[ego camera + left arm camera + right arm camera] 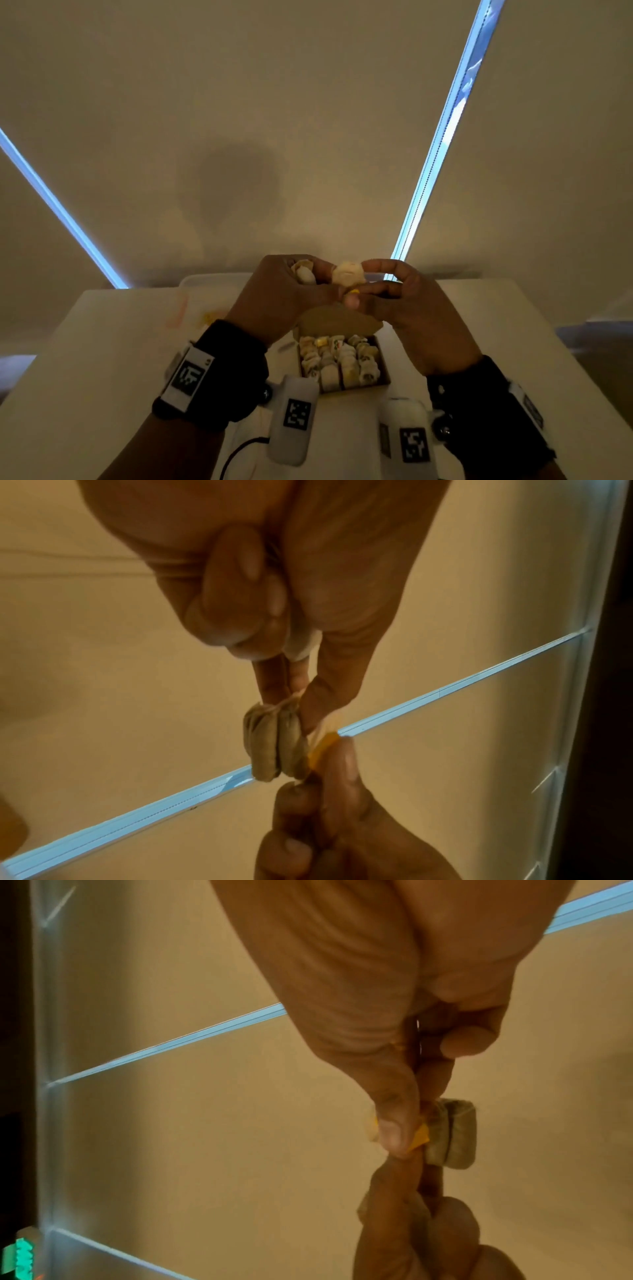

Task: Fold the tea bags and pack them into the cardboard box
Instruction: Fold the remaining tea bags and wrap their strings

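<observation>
The small, puffy, pale tea bag (346, 274), doubled over into two soft halves, is up in the air between both hands, above the far end of the open brown cardboard box (385, 375). Its little yellow paper tag (523, 1135) pokes out at one side, right against the bag.

The right hand (416, 308) pinches the tag and the bag's edge between thumb and first finger, fingers curled in tight. The left hand (274, 301) pinches the other side with its fingertips. It also keeps a second, rolled white tea bag (306, 274) tucked under its curled fingers — so it holds two things at once.

To fold this one well, I think the hands should press the two halves flat together and lay the tag snug on the bag, so nothing sticks out. A soft squeeze is best, since thin paper like this could tear and spill. The spare bag in the left hand could slip, so those fingers should not loosen.

The box sits just below the hands on the white table (102, 342). It is almost full of folded bags (339, 359) in neat rows. Its flap stands up at the far side. From here I cannot tell where the next free gap is.

Behind the table hang beige window blinds (308, 102), with thin strips of blue daylight between them.
</observation>
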`<action>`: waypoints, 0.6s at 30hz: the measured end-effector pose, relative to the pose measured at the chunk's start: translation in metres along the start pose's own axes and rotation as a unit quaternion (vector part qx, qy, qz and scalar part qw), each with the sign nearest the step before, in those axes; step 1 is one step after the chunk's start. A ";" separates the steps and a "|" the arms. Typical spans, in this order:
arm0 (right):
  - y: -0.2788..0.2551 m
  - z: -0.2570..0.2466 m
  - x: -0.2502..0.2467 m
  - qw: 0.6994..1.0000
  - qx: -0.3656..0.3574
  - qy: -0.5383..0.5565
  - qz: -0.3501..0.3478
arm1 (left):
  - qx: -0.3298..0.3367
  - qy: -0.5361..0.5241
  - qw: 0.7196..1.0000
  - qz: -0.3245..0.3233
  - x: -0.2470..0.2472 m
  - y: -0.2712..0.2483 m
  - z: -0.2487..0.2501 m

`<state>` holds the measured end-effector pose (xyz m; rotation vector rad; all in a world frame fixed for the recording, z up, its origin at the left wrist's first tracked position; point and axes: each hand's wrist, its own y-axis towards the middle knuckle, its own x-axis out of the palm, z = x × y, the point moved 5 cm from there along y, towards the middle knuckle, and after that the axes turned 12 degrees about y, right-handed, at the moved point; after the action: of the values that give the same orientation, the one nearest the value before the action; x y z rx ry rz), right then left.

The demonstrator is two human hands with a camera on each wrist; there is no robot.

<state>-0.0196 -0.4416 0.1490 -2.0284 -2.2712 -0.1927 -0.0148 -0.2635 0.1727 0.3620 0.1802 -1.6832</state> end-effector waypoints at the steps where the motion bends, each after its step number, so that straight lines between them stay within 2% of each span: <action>1: 0.000 0.006 -0.004 1.000 0.003 -0.007 0.007 | 0.005 0.010 1.000 -0.009 0.005 0.000 -0.004; 4: -0.002 0.023 -0.012 1.000 0.011 -0.016 0.017 | 0.017 0.031 0.999 -0.034 0.020 -0.002 -0.015; 9: -0.004 0.056 -0.032 0.998 0.050 -0.021 0.033 | -0.009 0.039 0.998 -0.047 0.049 -0.005 -0.049; 12: -0.003 0.083 -0.045 0.994 0.087 -0.052 0.038 | -0.046 0.043 0.997 -0.048 0.066 -0.006 -0.075; 18: 0.006 0.160 -0.068 0.980 0.110 -0.161 0.045 | -0.115 0.104 0.986 -0.059 0.096 -0.013 -0.142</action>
<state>-0.0036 -0.4831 -0.0193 -2.1645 -2.2396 0.4032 -0.0190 -0.3052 0.0061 0.3581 0.5542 -1.7173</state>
